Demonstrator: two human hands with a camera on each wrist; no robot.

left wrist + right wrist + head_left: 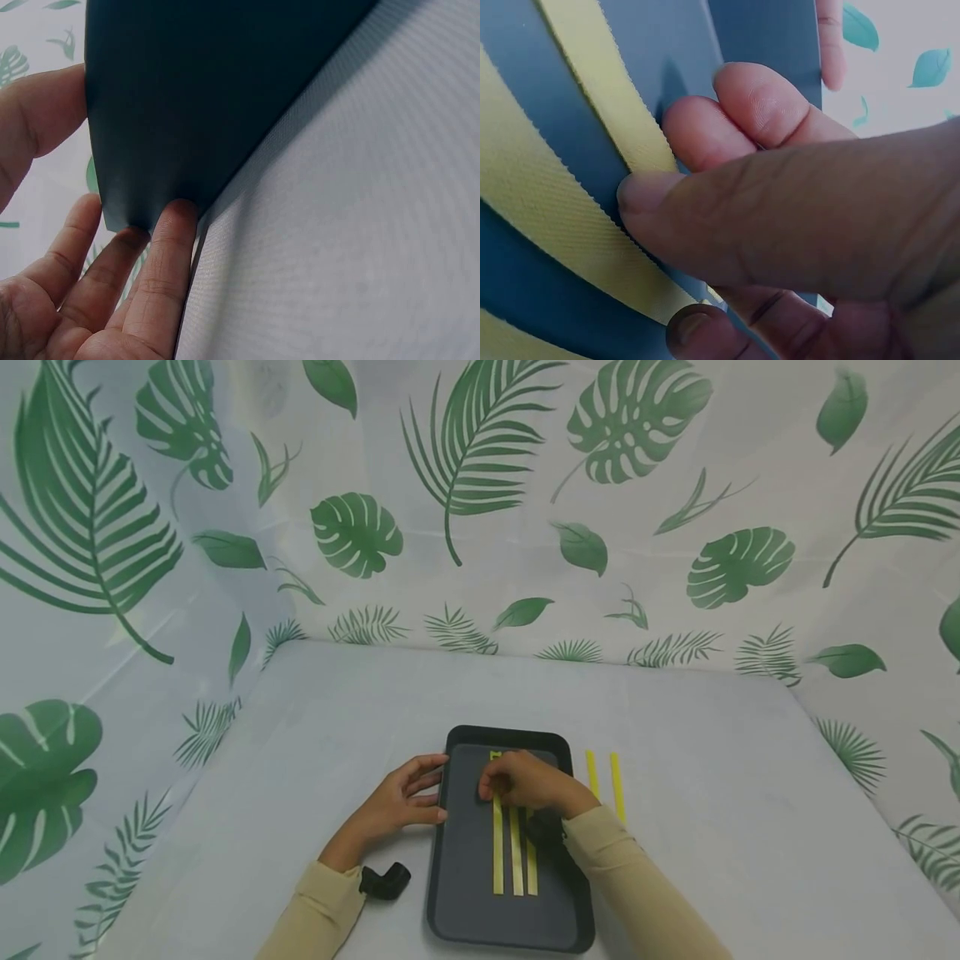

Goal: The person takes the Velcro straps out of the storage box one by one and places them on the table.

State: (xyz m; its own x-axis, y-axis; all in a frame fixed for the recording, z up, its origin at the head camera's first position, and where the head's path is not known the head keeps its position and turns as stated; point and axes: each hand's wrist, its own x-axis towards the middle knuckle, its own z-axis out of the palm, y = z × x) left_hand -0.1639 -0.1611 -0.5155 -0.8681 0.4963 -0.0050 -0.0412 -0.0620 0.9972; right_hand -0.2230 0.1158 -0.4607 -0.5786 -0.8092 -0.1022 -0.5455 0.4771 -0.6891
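Tray (463,877), dark grey with a raised rim, lies lengthwise on the white work surface (337,718). Left hand (405,793): fingers spread, fingertips touching the tray's outer left wall (187,97), apparently bracing it against sliding. Right hand (525,781): thumb and index finger pinch the leftmost yellow ribbon strip (498,852) over the tray, seemingly to control its line. Two companion strips (517,860) lie beside it, the gaps likely preventing overlap. Two outer strips (617,777) rest just right of the tray, presumably for easy reach.
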